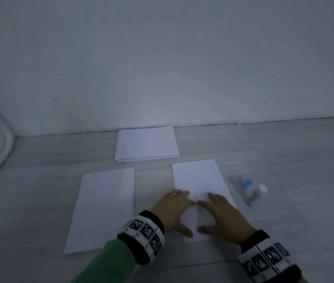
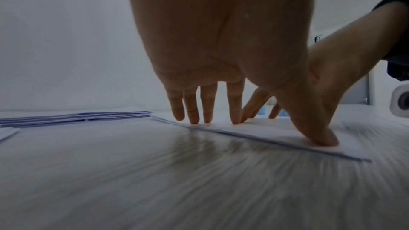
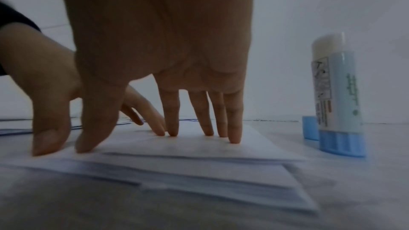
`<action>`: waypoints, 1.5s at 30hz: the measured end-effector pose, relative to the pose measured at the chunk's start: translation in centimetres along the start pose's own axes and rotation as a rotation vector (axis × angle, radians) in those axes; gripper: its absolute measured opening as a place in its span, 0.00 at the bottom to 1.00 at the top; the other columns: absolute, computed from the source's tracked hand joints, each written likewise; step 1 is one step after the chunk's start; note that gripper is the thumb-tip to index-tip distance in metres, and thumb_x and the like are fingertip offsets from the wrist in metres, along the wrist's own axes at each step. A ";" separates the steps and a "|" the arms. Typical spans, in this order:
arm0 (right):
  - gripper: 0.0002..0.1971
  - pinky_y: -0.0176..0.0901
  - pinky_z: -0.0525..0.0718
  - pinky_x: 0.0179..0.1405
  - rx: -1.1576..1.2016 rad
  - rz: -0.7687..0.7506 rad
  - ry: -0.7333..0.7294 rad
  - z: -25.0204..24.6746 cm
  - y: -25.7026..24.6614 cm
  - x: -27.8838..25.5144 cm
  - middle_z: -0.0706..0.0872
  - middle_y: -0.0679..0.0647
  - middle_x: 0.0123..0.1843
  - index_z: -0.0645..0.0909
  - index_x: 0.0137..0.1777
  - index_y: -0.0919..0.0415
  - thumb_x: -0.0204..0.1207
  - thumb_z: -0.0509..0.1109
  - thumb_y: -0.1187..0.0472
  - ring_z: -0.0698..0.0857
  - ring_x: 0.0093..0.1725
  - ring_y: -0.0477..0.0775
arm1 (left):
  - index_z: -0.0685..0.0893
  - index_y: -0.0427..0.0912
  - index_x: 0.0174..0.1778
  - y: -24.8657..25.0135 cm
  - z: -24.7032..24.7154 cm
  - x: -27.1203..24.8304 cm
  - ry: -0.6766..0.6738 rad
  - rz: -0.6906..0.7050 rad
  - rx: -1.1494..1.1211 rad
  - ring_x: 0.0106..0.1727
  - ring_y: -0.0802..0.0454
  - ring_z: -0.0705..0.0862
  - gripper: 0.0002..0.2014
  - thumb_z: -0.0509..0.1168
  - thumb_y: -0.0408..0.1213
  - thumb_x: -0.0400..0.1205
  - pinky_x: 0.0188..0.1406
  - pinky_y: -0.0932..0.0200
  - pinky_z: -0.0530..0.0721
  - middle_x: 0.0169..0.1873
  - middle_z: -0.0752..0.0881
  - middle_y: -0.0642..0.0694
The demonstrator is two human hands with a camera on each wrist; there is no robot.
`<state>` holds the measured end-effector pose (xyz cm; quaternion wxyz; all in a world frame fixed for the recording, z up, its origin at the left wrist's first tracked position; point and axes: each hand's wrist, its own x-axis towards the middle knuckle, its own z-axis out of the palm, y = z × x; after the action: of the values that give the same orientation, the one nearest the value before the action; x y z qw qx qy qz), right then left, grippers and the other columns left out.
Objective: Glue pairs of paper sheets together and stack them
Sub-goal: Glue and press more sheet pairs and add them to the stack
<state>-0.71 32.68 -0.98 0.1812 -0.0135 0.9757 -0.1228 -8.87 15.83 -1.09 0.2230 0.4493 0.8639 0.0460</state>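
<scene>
White paper sheets (image 1: 197, 178) lie on the grey table, right of centre. My left hand (image 1: 172, 209) and right hand (image 1: 220, 214) both rest flat on their near half, fingers straight and spread, thumbs pointing toward each other. In the left wrist view the left fingertips (image 2: 234, 118) and thumb press on the sheet (image 2: 276, 133). In the right wrist view the right fingers (image 3: 233, 128) press the top sheet (image 3: 199, 148), which lies slightly askew over the paper beneath. An uncapped glue stick (image 3: 338, 93) stands just right of the paper, its blue cap (image 3: 309, 127) behind it.
A taller pile of white paper (image 1: 146, 144) lies at the back against the wall. Another white sheet pile (image 1: 104, 207) lies left of my hands. The glue stick (image 1: 258, 194) and cap (image 1: 246, 183) stand to the right. A wall closes off the table's far edge.
</scene>
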 end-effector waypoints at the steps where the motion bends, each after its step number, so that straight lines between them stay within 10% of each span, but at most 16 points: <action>1: 0.42 0.45 0.61 0.78 -0.002 -0.004 -0.004 -0.1 0.1 0.0 0.50 0.53 0.84 0.54 0.81 0.46 0.71 0.67 0.34 0.51 0.82 0.51 | 0.62 0.49 0.80 0.0 0.0 0.0 0.002 0.001 0.010 0.81 0.46 0.52 0.45 0.73 0.58 0.70 0.80 0.52 0.50 0.82 0.54 0.43; 12: 0.45 0.47 0.62 0.77 -0.022 -0.024 -0.036 -0.8 1.0 -0.2 0.52 0.54 0.84 0.58 0.81 0.45 0.66 0.69 0.31 0.54 0.82 0.51 | 0.73 0.46 0.74 0.2 -0.2 0.2 0.088 0.000 0.042 0.77 0.46 0.62 0.29 0.66 0.53 0.78 0.75 0.57 0.57 0.79 0.63 0.42; 16: 0.28 0.43 0.68 0.71 -0.005 -0.067 0.056 -1.1 1.1 -0.3 0.65 0.54 0.80 0.65 0.78 0.45 0.78 0.65 0.48 0.65 0.78 0.53 | 0.78 0.40 0.68 0.5 0.0 0.5 0.259 -0.001 -0.077 0.70 0.46 0.73 0.18 0.59 0.43 0.84 0.70 0.57 0.64 0.68 0.77 0.41; 22: 0.15 0.43 0.80 0.55 0.301 -0.061 0.372 -1.4 1.0 -0.7 0.86 0.53 0.57 0.77 0.66 0.57 0.80 0.65 0.59 0.85 0.55 0.54 | 0.72 0.43 0.68 2.1 0.8 -1.0 0.630 -0.296 -0.871 0.55 0.52 0.79 0.24 0.70 0.44 0.78 0.55 0.65 0.79 0.60 0.77 0.45; 26: 0.11 0.46 0.80 0.49 0.249 -0.082 0.393 -1.2 0.6 -0.7 0.90 0.54 0.50 0.86 0.54 0.60 0.82 0.63 0.58 0.87 0.50 0.56 | 0.79 0.35 0.56 3.3 0.1 -1.5 0.514 -0.497 -1.495 0.39 0.51 0.85 0.19 0.72 0.44 0.76 0.35 0.61 0.87 0.49 0.84 0.39; 31: 0.12 0.36 0.77 0.55 0.250 -0.125 0.322 -1.0 0.3 -0.8 0.88 0.51 0.56 0.86 0.59 0.57 0.80 0.66 0.56 0.85 0.56 0.51 | 0.71 0.36 0.60 4.0 -0.2 -2.2 0.351 -0.549 -1.907 0.38 0.43 0.87 0.21 0.72 0.32 0.76 0.35 0.55 0.89 0.48 0.85 0.31; 34: 0.17 0.32 0.75 0.60 0.239 -0.121 0.255 -0.9 0.2 -1.0 0.86 0.47 0.61 0.83 0.63 0.53 0.77 0.69 0.49 0.82 0.61 0.46 | 0.69 0.35 0.61 3.6 0.1 -2.2 0.384 -0.604 -1.917 0.41 0.42 0.85 0.24 0.70 0.18 0.74 0.32 0.54 0.89 0.57 0.81 0.27; 39: 0.28 0.38 0.75 0.65 0.328 -0.088 0.173 -1.4 0.0 -1.4 0.83 0.41 0.62 0.81 0.66 0.49 0.69 0.71 0.36 0.80 0.62 0.41 | 0.72 0.36 0.60 3.1 1.4 -2.0 0.443 -0.643 -1.791 0.38 0.47 0.84 0.25 0.74 0.22 0.71 0.29 0.61 0.87 0.52 0.83 0.31; 45: 0.16 0.35 0.76 0.65 0.417 -0.089 0.192 -1.9 0.1 -1.2 0.85 0.46 0.63 0.83 0.65 0.54 0.78 0.68 0.56 0.82 0.62 0.43 | 0.75 0.38 0.52 3.1 2.4 -1.0 0.480 -0.629 -1.708 0.32 0.49 0.81 0.20 0.78 0.31 0.70 0.28 0.61 0.84 0.42 0.84 0.38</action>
<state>-0.29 33.29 1.10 0.0809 -0.0072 0.9403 -0.3305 -5.05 16.58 -2.00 0.2954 -0.1418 0.6423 0.6929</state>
